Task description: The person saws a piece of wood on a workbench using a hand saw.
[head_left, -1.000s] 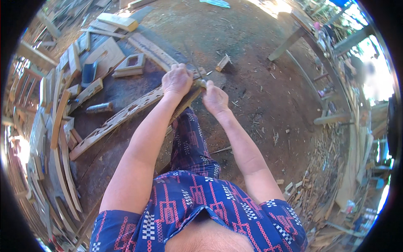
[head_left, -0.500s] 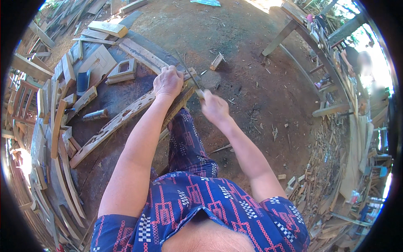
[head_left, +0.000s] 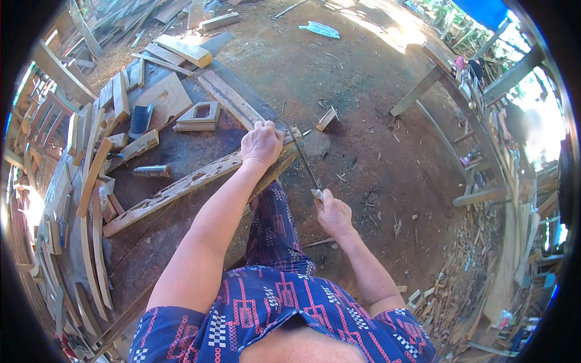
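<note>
A long carved wooden board (head_left: 175, 189), with openings cut along it, lies slantwise on the dark workbench (head_left: 140, 195). My left hand (head_left: 262, 145) is closed over the board's far right end, pressing it down. In my right hand (head_left: 333, 215) is the handle of a file (head_left: 307, 166), a long thin dark metal blade. That blade crosses the board's end just beside my left fingers, its tip reaching past the board. Under my left hand, the gripped edge of the board is partly hidden.
On the bench lie a cut-out wooden block (head_left: 198, 117), a dark curved piece (head_left: 141, 120) and a metal cylinder (head_left: 152, 171). A wooden frame (head_left: 466, 103) stands at right, a person beyond it. Wood scraps litter the ground; a small block (head_left: 327, 119) lies ahead.
My right hand has drawn the file back toward me and to the right, so its blade now lies farther down across the board's end. My left hand keeps its hold; the whole view has shifted.
</note>
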A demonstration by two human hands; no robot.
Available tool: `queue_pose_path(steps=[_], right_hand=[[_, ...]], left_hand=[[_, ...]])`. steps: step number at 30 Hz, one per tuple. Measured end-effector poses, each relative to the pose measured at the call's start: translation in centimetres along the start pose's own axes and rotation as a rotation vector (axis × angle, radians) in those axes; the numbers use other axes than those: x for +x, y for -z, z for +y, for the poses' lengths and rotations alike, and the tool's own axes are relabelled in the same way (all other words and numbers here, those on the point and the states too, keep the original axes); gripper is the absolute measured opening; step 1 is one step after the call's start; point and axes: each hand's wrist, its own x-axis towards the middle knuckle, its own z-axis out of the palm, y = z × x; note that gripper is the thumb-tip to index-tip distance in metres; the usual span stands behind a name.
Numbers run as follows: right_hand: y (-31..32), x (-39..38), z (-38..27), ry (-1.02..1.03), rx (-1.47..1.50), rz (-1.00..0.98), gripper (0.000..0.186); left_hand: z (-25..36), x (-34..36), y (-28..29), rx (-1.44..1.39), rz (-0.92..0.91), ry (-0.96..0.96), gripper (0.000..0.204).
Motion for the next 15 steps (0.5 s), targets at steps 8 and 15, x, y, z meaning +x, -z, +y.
queue_pose_path(steps=[8, 15], right_hand=[[0.3, -0.1, -0.1, -0.006, 0.025, 0.005, 0.025], [2.4, 0.4, -1.5, -0.060, 0.037, -0.101, 0.049]], left_hand=[[0.4, -0.1, 0.3, -0.017, -0.005, 0.002, 0.028], [0.1, -0.1, 0.4, -0.036, -0.040, 0.034, 0.027]])
